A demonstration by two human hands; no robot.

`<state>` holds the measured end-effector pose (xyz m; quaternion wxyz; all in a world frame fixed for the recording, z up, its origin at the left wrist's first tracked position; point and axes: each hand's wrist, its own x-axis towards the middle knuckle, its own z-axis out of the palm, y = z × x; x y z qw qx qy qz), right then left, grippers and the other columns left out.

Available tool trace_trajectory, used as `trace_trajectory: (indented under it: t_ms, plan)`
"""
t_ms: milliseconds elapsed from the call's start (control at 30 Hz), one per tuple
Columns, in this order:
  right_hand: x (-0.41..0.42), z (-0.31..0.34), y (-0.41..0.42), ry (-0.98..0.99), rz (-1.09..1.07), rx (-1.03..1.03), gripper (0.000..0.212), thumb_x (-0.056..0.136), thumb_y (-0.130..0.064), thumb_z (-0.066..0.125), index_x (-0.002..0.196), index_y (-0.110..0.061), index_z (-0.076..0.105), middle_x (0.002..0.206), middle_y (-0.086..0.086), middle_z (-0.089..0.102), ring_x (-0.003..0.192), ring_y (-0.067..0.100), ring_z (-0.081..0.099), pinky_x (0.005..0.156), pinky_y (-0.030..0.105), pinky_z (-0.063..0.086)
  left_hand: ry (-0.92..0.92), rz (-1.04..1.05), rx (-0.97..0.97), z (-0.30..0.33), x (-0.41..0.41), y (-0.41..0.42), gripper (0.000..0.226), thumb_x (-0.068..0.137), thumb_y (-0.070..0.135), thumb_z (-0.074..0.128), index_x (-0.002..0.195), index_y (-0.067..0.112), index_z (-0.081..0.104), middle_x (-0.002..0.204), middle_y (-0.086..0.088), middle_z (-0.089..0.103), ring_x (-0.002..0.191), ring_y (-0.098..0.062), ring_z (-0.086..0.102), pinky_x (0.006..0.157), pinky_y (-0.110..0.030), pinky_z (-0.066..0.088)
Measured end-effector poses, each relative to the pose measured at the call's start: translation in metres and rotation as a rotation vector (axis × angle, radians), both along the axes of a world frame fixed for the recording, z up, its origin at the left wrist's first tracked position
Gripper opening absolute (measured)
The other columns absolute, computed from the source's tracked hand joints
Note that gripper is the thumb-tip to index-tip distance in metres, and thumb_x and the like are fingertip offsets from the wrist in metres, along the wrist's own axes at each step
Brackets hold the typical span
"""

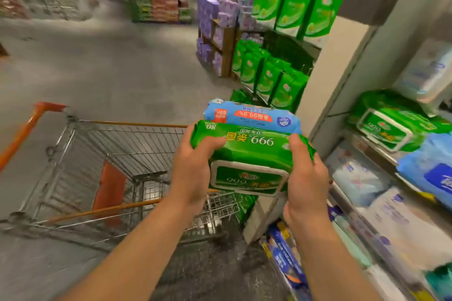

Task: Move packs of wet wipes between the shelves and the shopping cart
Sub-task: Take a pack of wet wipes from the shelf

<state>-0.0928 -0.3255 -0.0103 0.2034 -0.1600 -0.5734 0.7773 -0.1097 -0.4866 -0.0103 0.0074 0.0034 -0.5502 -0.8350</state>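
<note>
I have two packs of wet wipes stacked in the air: a green pack nearest me, its white flip lid facing up, and a blue pack lying against its far side. My left hand clamps the green pack's left end, thumb over the top and the other fingers hidden beneath; my right hand grips the right end the same way, thumb pressed on the wrapper. The stack hangs above the near right corner of the shopping cart, between the cart and the shelves on my right. I judge this the carrying step, though which way the load is headed I cannot tell. Either way the next move calls for keeping the blue pack from sliding off while I lower both together. The cart basket looks empty as far as its wire floor shows. The shelves hold more wipes: another green pack on the upper tier, blue and pale packs below.
</note>
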Motion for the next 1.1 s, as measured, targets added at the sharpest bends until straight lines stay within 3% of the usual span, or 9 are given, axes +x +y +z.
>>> trace_trajectory:
  t_ms: [133,233,433,533,633,733,833,933,1100]
  plan:
    - [-0.037,-0.016,-0.049,-0.055,0.09,-0.013,0.023,0.098,-0.027,0.064,0.112,-0.011,0.072,0.098,0.004,0.079,0.092,0.023,0.076,0.088,0.047,0.06,-0.046,0.084,-0.003,-0.015,-0.022,-0.05,0.017,0.089,0.015,0.064,0.104,0.024,0.064,0.097,-0.007,0.077,0.083,-0.024,0.076,0.064,-0.041,0.062]
    - [-0.067,-0.027,-0.076,-0.09,0.153,-0.012,0.01,0.098,-0.026,0.064,0.098,-0.017,0.07,0.086,-0.005,0.079,0.081,0.013,0.076,0.084,0.041,0.059,-0.09,0.141,0.011,-0.03,-0.04,-0.077,0.02,0.093,0.01,0.061,0.109,0.021,0.065,0.101,-0.009,0.077,0.086,-0.025,0.076,0.067,-0.041,0.062]
    - [-0.14,-0.053,-0.112,-0.204,0.249,-0.014,0.012,0.096,-0.027,0.066,0.098,-0.017,0.073,0.093,0.003,0.08,0.089,0.024,0.077,0.085,0.046,0.06,-0.158,0.238,-0.105,-0.058,-0.095,-0.113,0.047,0.076,0.012,0.086,0.116,0.021,0.063,0.105,-0.005,0.078,0.096,-0.026,0.076,0.08,-0.045,0.062]
    - [-0.185,-0.073,-0.123,-0.249,0.302,-0.033,0.014,0.09,-0.031,0.071,0.094,-0.018,0.074,0.094,0.006,0.079,0.089,0.028,0.076,0.086,0.051,0.06,-0.181,0.243,-0.198,-0.072,-0.13,-0.124,0.07,0.057,0.017,0.094,0.118,0.019,0.06,0.106,-0.001,0.078,0.097,-0.019,0.076,0.079,-0.034,0.062]
    - [-0.233,-0.091,-0.127,-0.305,0.336,-0.053,0.009,0.094,-0.024,0.068,0.093,-0.017,0.073,0.088,0.005,0.079,0.077,0.021,0.076,0.072,0.037,0.06,-0.218,0.235,-0.303,-0.088,-0.168,-0.132,0.075,0.056,0.004,0.096,0.118,0.021,0.058,0.104,0.004,0.078,0.096,-0.014,0.076,0.077,-0.027,0.061]
    - [-0.276,-0.106,-0.129,-0.359,0.369,-0.054,0.009,0.095,-0.023,0.067,0.092,-0.017,0.072,0.088,0.004,0.079,0.07,0.015,0.075,0.066,0.03,0.058,-0.256,0.2,-0.438,-0.101,-0.205,-0.138,0.086,0.053,0.008,0.101,0.124,0.023,0.055,0.112,0.004,0.076,0.103,-0.013,0.074,0.088,-0.035,0.061]
    - [-0.313,-0.121,-0.132,-0.406,0.441,-0.025,0.014,0.095,-0.029,0.068,0.087,-0.018,0.072,0.088,0.005,0.08,0.072,0.018,0.076,0.07,0.038,0.06,-0.307,0.22,-0.496,-0.109,-0.234,-0.141,0.078,0.055,0.013,0.101,0.118,0.027,0.058,0.108,0.01,0.077,0.098,-0.006,0.075,0.088,-0.033,0.061]
    - [-0.34,-0.135,-0.139,-0.453,0.57,0.076,0.032,0.095,-0.045,0.065,0.101,-0.016,0.075,0.088,0.004,0.08,0.077,0.023,0.078,0.072,0.043,0.061,-0.362,0.259,-0.462,-0.12,-0.253,-0.148,0.065,0.062,0.009,0.098,0.115,0.022,0.062,0.103,0.009,0.079,0.092,-0.007,0.076,0.081,-0.027,0.062]
    - [-0.373,-0.162,-0.154,-0.476,0.767,0.215,0.057,0.077,-0.064,0.061,0.107,-0.017,0.071,0.092,0.001,0.08,0.082,0.023,0.078,0.083,0.043,0.06,-0.496,0.287,-0.43,-0.146,-0.277,-0.17,0.057,0.064,0.022,0.097,0.111,0.027,0.064,0.101,0.008,0.079,0.091,-0.013,0.078,0.086,-0.042,0.063]
